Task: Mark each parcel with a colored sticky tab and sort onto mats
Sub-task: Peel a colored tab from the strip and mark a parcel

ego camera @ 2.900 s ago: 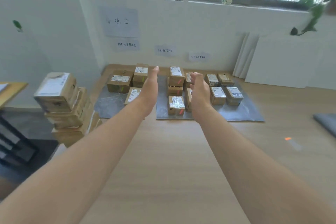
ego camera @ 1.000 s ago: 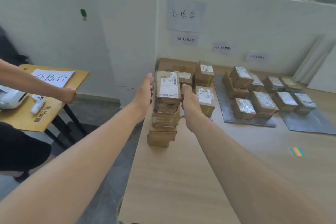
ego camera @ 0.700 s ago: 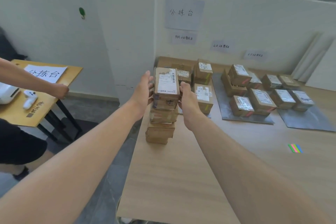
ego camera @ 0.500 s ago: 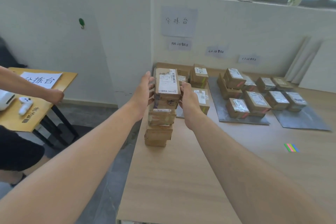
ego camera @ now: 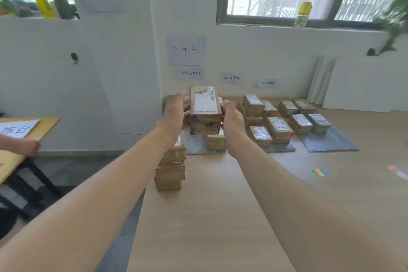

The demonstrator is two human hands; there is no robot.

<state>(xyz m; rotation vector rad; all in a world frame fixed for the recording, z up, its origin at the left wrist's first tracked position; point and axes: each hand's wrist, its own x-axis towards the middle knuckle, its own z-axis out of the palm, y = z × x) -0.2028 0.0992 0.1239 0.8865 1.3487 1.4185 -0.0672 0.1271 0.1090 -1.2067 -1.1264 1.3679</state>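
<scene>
My left fingers curl against the left side of the parcel, and my left hand grips it from that side. My right hand clamps the opposite side with the thumb forward; its other fingers are hidden behind the box, so I cannot tell how they lie. The parcel sits between my two palms, held in the air with its white label facing me. It is above and just right of the stack of parcels, which stands at the left edge of the wooden table. Beyond my hands the left grey mat carries a small box at its near edge. To the right, the middle mat and the right mat each hold several labelled boxes. The coloured sticky tabs lie on the bare table, nearer than the mats and well to the right of my hands. At far left another person's hand rests by a yellow side table.
</scene>
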